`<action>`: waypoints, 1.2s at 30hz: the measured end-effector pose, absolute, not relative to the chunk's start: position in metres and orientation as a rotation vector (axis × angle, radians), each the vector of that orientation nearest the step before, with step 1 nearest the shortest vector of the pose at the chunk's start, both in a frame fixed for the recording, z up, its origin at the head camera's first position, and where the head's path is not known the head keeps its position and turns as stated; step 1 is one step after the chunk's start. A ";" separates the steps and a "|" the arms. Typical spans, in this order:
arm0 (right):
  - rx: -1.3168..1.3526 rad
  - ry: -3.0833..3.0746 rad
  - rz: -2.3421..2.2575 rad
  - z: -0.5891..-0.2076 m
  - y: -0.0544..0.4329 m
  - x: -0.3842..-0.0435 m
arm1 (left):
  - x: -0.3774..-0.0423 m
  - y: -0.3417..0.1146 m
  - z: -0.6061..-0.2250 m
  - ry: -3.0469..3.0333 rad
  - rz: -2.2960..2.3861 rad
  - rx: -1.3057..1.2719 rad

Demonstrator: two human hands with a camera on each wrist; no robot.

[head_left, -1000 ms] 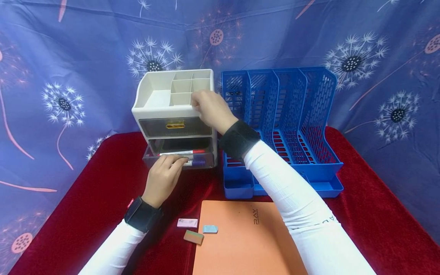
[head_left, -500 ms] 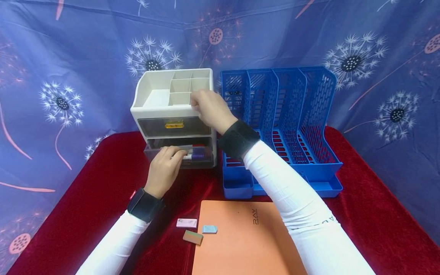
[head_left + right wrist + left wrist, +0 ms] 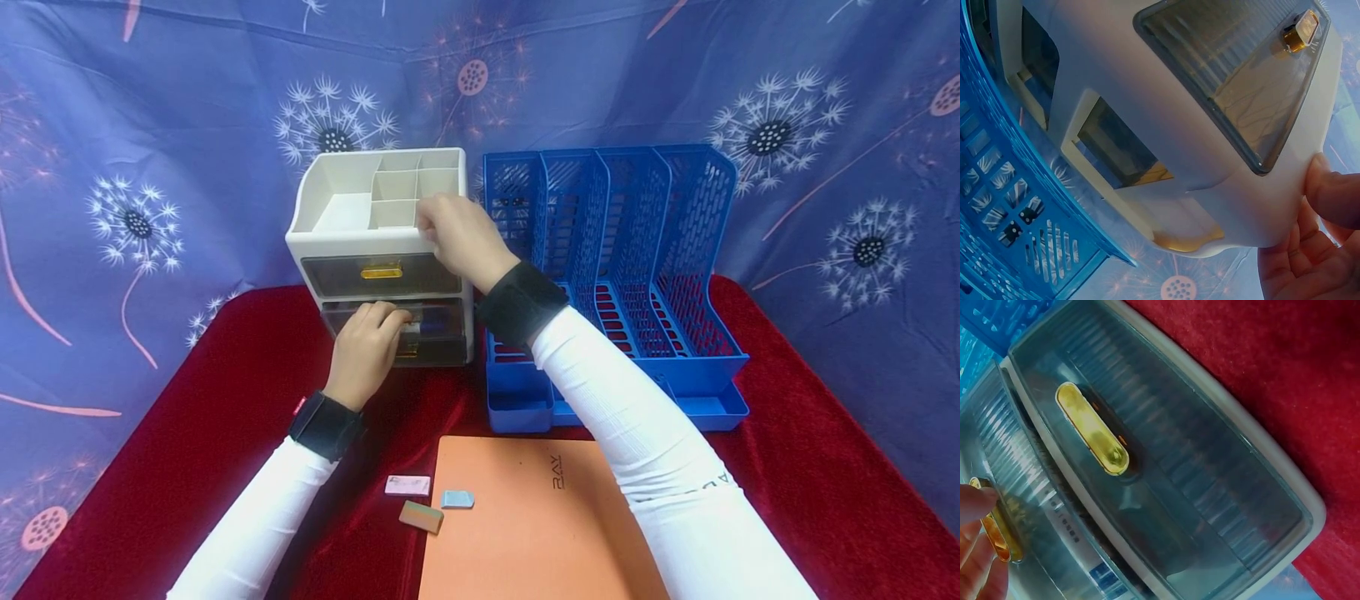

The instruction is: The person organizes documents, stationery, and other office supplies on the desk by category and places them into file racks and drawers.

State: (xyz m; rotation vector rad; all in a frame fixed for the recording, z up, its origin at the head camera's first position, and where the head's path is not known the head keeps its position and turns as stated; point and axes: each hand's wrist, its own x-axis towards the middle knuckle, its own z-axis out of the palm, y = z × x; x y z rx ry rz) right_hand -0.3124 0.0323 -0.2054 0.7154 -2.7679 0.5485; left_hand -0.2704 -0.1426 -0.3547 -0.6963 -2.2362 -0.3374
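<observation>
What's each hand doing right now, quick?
Left hand: closed, holding the middle drawer handle.
Right hand: closed, holding the white box by its top edge.

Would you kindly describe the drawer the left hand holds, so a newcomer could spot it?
Find the white organizer beside the blue rack, then look just below its top drawer. Unlike its neighbours, this drawer has its gold handle pinched by the left hand, and a pen shows through its front.

Blue cloth (image 3: 570,75) w/ wht & pink dandelion print (image 3: 769,137) hanging behind & both sides; red velvety tablecloth (image 3: 825,467) spreading below, catching lt.
</observation>
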 end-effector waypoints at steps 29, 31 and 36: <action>0.727 -2.749 0.549 -0.205 0.033 -0.311 | -0.268 -0.152 -0.362 -2.293 -0.337 -0.812; 0.719 -2.757 0.546 -0.205 0.033 -0.311 | -0.265 -0.151 -0.367 -2.318 -0.304 -0.851; 0.715 -2.768 0.544 -0.205 0.033 -0.312 | -0.264 -0.150 -0.380 -2.378 -0.265 -0.875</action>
